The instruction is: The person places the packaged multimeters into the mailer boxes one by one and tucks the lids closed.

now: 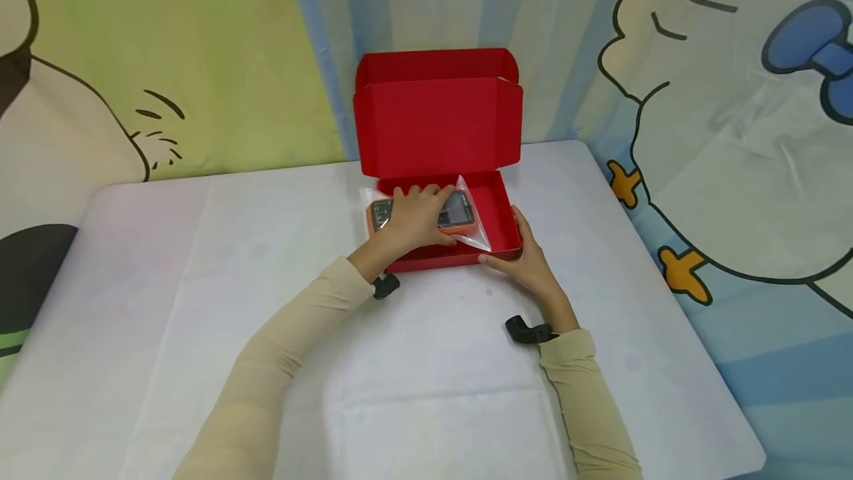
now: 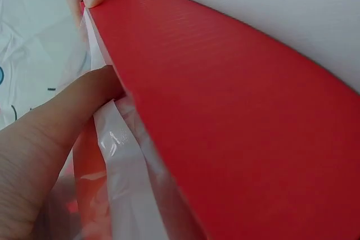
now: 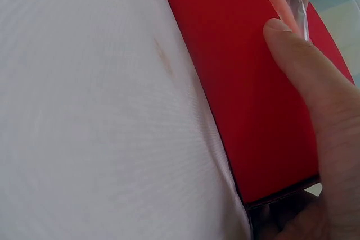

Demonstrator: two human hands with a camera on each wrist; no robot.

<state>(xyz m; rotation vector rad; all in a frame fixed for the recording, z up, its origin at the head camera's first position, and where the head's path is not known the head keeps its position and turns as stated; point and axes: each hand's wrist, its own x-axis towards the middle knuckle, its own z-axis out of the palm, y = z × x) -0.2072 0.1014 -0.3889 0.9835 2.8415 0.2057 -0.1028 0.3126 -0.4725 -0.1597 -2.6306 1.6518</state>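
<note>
A red cardboard box (image 1: pixel 440 261) stands on the table with its lid (image 1: pixel 440 128) raised at the back. Over its tray lies an orange-and-black handheld device (image 1: pixel 460 210) with a dark screen, inside a clear plastic bag (image 1: pixel 474 241). My left hand (image 1: pixel 420 219) holds the bagged device from above, covering its middle. In the left wrist view, the left thumb (image 2: pixel 84 96) reaches just inside the box's front wall (image 2: pixel 214 94), against the bag. The box's front right corner is gripped by my right hand (image 1: pixel 531 265), its thumb (image 3: pixel 287 43) lying on the front wall.
A white cloth (image 1: pixel 426 361) covers the table, whose right edge slopes away beside the right arm. Behind the box hangs a curtain (image 1: pixel 233 95) printed with cartoon figures. Dark wrist cameras (image 1: pixel 529 330) sit below both hands.
</note>
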